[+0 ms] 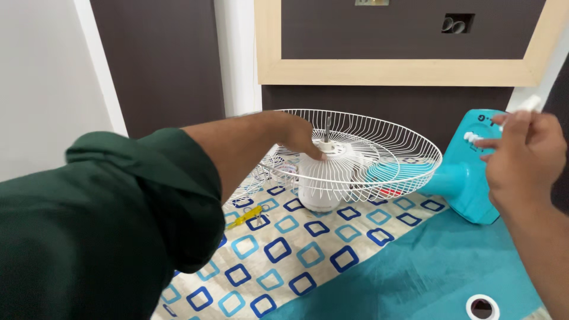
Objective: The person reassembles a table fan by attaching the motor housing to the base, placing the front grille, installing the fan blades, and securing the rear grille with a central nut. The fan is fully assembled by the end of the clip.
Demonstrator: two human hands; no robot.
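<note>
**Two hands on a dismantled fan**

We see our left hand (294, 137) reaching in from nine o'clock, its fingers closed around the white motor housing (319, 186) just under the white wire fan guard (379, 155). The guard lies roughly level above the housing, with a metal shaft (327, 128) standing upright at its centre. Our right hand (523, 155) is at three o'clock, fingers bunched together on a small white piece (529, 105), pressed close to the turquoise fan base (471, 178) and its white buttons. The fan rests on a cloth (296, 249) patterned with blue squares, over a teal sheet (427, 266). A yellow object (246, 217) lies on the cloth at seven o'clock from the housing, and a white ring (482, 307) sits at five o'clock.
</note>
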